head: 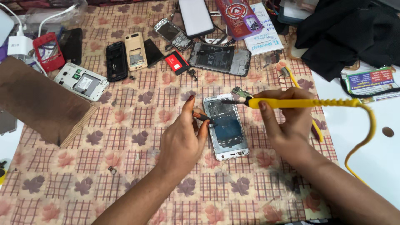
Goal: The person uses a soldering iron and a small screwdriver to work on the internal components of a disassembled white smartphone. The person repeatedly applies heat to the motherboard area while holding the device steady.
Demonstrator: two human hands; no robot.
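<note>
Hands: right hand [287, 121] holds yellow soldering iron [300, 103]; left hand [183, 135] perhaps tweezers [204, 118].

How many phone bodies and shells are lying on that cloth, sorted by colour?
White or silver: 3 — the opened phone under the hands, a white body, a small silver one
Black: 2
Red: 1
Beige: 1
Grey frame: 1
Total: 8

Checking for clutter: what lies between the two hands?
In the head view, only the opened phone on the patterned cloth lies between left hand and right hand.
</note>
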